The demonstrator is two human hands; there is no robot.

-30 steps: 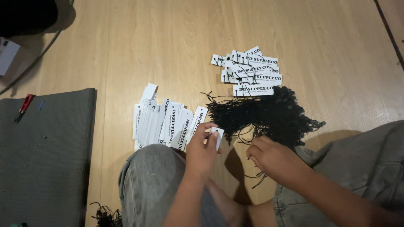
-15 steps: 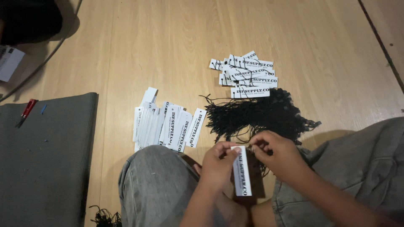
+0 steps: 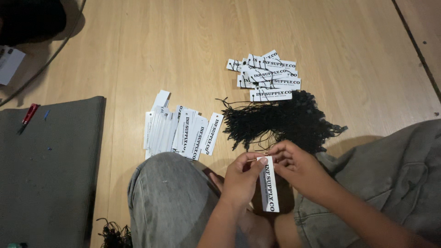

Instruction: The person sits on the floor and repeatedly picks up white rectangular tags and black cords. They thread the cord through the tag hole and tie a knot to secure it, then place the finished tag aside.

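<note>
The left hand [image 3: 241, 177] and the right hand [image 3: 294, 163] both pinch the top of one white tag [image 3: 268, 186], held upright just below the black string bundle [image 3: 280, 121] on the floor [image 3: 138, 55].

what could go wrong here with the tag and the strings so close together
The left hand and right hand pinch only the top end of the white tag, so it may slip or bend. The heap of black strings lies loose just beyond the hands; a stray loop could snag and drag others along. The fanned row of white tags sits against the knee and could be knocked out of order.
</note>
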